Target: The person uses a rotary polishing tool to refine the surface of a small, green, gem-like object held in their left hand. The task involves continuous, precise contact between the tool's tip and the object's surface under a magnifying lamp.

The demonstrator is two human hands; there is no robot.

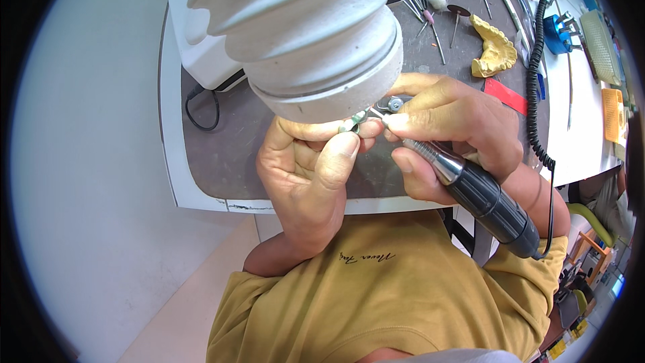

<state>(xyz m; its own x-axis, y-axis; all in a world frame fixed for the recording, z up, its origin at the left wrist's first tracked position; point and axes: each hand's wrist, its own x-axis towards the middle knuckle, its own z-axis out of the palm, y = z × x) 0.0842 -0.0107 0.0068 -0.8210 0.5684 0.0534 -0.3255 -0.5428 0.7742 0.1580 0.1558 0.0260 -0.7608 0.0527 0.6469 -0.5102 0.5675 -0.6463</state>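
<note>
My left hand (pixel 306 168) pinches a small shiny piece, greenish and metallic (pixel 351 124), between thumb and fingers. What exactly it is cannot be made out. My right hand (pixel 457 124) is closed around a rotary handpiece (pixel 480 191) with a black body and silver nose, which points up and left toward the small piece. Just beyond the right fingertips a thin pale tip (pixel 377 114) shows close to the piece; whether they touch is unclear. Behind the fingers sits a small round metal part (pixel 395 104), partly hidden. Both hands meet below the mouth of a ribbed white hose (pixel 329 94).
A yellowish dental cast (pixel 494 47) lies right of centre, beside a red strip (pixel 505 96). Several burs and a disc on a shank (pixel 458 11) lie farther back. A coiled black cord (pixel 535 81) runs down the right side. A white box-shaped device (pixel 208 54) stands left.
</note>
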